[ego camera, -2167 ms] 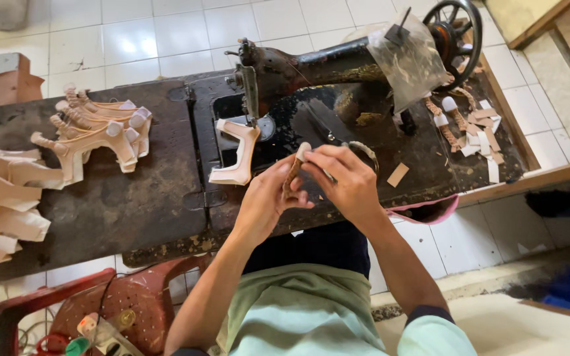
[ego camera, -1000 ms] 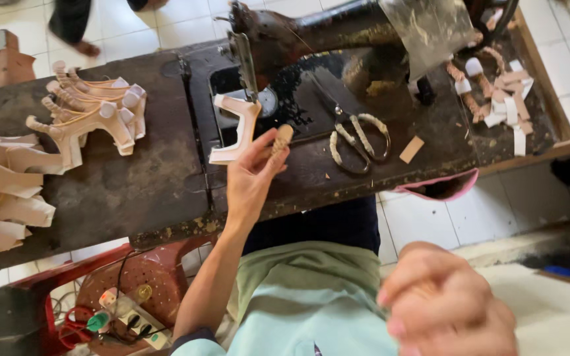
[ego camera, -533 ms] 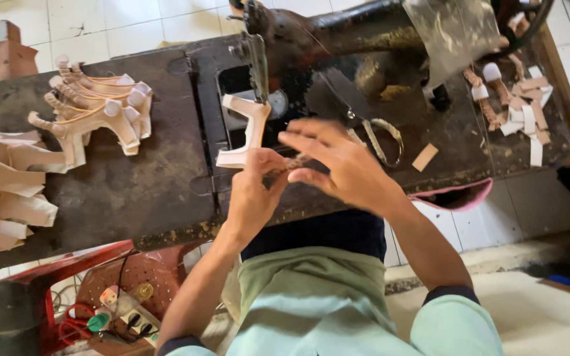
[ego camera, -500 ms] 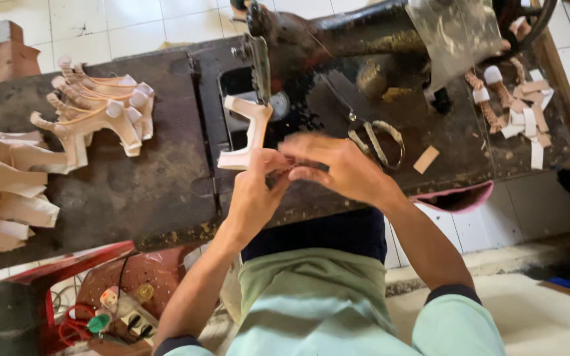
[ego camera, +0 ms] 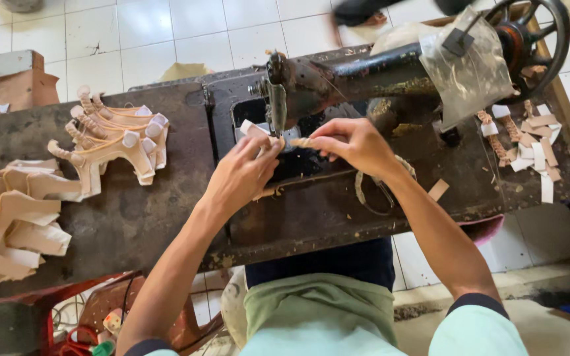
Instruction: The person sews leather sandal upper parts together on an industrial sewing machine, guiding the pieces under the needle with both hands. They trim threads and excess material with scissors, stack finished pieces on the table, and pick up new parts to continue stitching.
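Both arms extended; left hand point(ego camera: 242, 175), right hand point(ego camera: 354, 142) fingertips pinched, nearly meeting.

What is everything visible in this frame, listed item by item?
sewing machine: one, black, back of the table
worktable: one, dark and worn, across the frame
small tan strip: one, pinched by the right hand near the needle
pale leather piece: one, under the needle at the left hand
cut leather pieces: several, tan and white, stacked at left
larger cut pieces: several, cream, far left
scissors: one pair, partly hidden under the right forearm
strip scraps: many, tan and white, at right
plastic bag: one, clear, on the machine
left hand: at the pale leather piece
right hand: holding the strip
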### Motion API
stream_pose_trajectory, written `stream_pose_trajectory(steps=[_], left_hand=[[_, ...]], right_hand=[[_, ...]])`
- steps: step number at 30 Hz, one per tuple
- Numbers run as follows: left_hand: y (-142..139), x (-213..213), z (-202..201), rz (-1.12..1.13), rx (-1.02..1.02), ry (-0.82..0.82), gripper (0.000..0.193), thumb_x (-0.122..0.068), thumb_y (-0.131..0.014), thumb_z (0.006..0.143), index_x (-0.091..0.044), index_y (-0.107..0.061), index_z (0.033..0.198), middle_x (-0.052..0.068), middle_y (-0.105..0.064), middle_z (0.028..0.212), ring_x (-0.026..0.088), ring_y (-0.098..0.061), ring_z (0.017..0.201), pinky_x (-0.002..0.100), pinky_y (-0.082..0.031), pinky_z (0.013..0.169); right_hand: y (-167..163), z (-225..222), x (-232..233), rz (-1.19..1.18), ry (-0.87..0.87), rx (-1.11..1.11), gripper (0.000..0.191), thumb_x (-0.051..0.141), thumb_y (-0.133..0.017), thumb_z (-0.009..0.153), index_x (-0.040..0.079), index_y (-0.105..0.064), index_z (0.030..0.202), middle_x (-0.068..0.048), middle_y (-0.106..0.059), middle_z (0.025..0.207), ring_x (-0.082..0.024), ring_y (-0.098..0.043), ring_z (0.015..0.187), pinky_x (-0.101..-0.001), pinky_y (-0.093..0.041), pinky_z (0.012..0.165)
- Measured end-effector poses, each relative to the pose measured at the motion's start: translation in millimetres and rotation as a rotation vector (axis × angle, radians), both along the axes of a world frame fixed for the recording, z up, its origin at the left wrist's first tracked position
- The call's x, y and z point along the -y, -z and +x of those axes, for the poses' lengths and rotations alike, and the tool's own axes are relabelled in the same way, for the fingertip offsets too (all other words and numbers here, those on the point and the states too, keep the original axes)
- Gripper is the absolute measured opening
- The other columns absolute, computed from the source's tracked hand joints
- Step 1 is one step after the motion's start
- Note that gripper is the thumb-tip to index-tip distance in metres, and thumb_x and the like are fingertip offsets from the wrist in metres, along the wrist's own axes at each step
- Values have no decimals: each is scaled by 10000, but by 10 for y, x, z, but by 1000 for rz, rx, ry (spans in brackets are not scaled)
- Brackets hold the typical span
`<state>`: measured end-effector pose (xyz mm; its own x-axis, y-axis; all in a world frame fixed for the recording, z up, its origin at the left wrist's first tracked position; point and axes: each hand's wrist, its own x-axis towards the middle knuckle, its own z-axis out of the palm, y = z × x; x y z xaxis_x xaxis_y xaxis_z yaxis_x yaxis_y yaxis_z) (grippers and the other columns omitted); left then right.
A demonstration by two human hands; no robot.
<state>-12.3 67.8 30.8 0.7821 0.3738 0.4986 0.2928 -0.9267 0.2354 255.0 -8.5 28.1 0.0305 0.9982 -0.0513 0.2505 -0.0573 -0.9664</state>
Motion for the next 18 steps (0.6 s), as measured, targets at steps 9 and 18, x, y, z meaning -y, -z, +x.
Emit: stream_pose_trajectory(steps=[9, 18], left_hand=[[94, -66, -7, 55, -6, 51, 280, -120, -736, 908, 18, -685, 1146, 115, -667, 1238, 283, -634, 1147, 360, -552, 959], [101, -55, -7, -30, 8, 34, 220, -130, -731, 924, 0, -692, 1097, 114, -689, 1232, 290, -632, 1148, 365, -546, 941]], right_hand=[[-34, -207, -337, -62, 38, 126, 211, 200, -765, 896, 32, -800, 1019, -3, -765, 791, -51, -657, 639, -241, -559, 491], [-35, -241, -294, 0, 91, 160, 191, 200, -794, 900, 40, -812, 1003, -27, -724, 697, -50, -632, 576, -240, -540, 456]])
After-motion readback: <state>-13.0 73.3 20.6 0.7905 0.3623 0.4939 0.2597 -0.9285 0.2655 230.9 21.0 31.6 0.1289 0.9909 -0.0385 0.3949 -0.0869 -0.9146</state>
